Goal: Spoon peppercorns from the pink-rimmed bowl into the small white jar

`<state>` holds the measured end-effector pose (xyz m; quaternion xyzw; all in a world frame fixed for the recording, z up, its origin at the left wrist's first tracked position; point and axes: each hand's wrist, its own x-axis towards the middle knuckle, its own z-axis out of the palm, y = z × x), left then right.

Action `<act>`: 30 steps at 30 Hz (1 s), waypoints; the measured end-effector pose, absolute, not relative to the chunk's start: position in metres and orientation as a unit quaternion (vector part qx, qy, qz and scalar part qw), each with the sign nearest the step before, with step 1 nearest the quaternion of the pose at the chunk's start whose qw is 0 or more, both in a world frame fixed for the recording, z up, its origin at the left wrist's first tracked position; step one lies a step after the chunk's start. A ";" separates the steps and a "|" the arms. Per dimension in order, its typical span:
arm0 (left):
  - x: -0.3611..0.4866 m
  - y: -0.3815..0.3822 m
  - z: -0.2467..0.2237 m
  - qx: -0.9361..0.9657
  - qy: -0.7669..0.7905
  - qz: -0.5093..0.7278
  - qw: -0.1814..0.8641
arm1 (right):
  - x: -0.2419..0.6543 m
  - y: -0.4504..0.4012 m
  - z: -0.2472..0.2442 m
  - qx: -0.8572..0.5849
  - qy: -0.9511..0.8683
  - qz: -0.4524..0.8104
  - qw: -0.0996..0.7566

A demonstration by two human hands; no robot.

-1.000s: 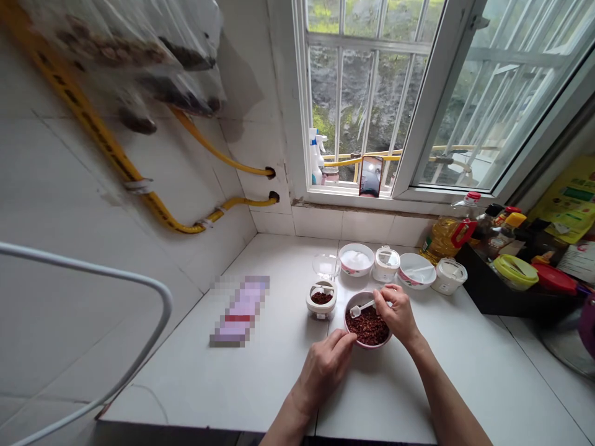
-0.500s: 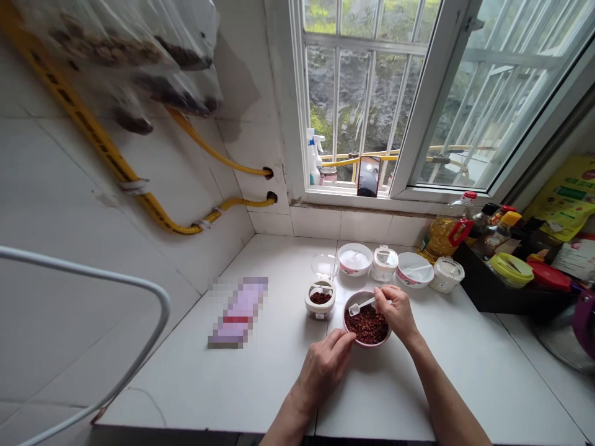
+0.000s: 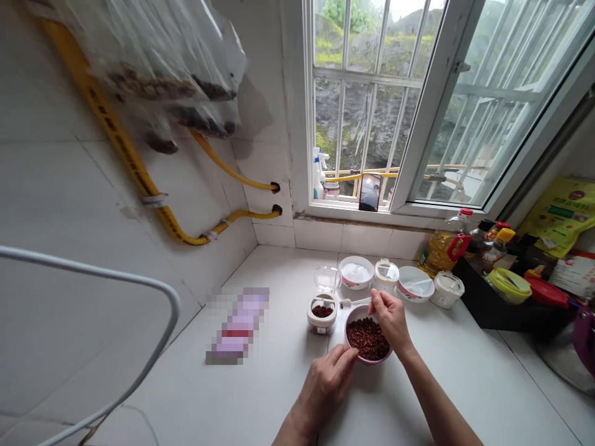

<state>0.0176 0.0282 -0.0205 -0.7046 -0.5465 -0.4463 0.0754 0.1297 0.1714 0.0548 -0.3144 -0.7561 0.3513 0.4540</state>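
Note:
A bowl (image 3: 348,335) of dark red-brown peppercorn-like grains (image 3: 368,339) stands on the white counter. My left hand (image 3: 328,379) pinches its near left rim. Between thumb and fingers of my right hand (image 3: 389,317) is the handle of a small white spoon (image 3: 354,303). Its scoop, with a few dark grains in it, is above the bowl's far left rim, close to the jar. That seasoning jar (image 3: 321,317), left of the bowl, has its clear lid (image 3: 326,278) raised and holds the same dark grains.
Behind are a bowl of white grains (image 3: 356,273), a lidded jar (image 3: 386,274), another bowl with a spoon (image 3: 415,284) and a second lidded jar (image 3: 447,289). An oil bottle (image 3: 444,248) and a black box (image 3: 483,303) of condiments stand right. A phone (image 3: 370,191) leans at the window.
My right hand has lifted the spoon out of the bowl and shifted it left, toward the open jar. My left hand still grips the rim. The camera view has tilted up slightly.

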 end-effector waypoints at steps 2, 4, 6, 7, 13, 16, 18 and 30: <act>0.018 0.028 -0.019 -0.707 -0.544 -0.446 0.077 | 0.120 0.162 0.059 -0.277 -0.799 0.246 0.473; 0.017 0.028 -0.017 -0.707 -0.543 -0.446 0.078 | 0.111 0.153 0.060 -0.221 -0.843 0.137 0.470; 0.017 0.029 -0.017 -0.708 -0.542 -0.447 0.076 | 0.106 0.146 0.058 -0.170 -0.877 0.057 0.446; 0.017 0.029 -0.017 -0.708 -0.542 -0.447 0.073 | 0.104 0.144 0.057 -0.155 -0.887 0.032 0.435; 0.017 0.028 -0.018 -0.707 -0.541 -0.449 0.081 | 0.125 0.161 0.059 -0.199 -0.849 0.093 0.480; 0.017 0.028 -0.018 -0.706 -0.540 -0.451 0.078 | 0.146 0.180 0.060 -0.240 -0.834 0.131 0.479; 0.017 0.029 -0.018 -0.705 -0.541 -0.452 0.079 | 0.156 0.188 0.056 -0.262 -0.847 0.132 0.444; 0.016 0.029 -0.016 -0.704 -0.541 -0.450 0.091 | 0.153 0.185 0.037 -0.263 -0.870 0.126 0.397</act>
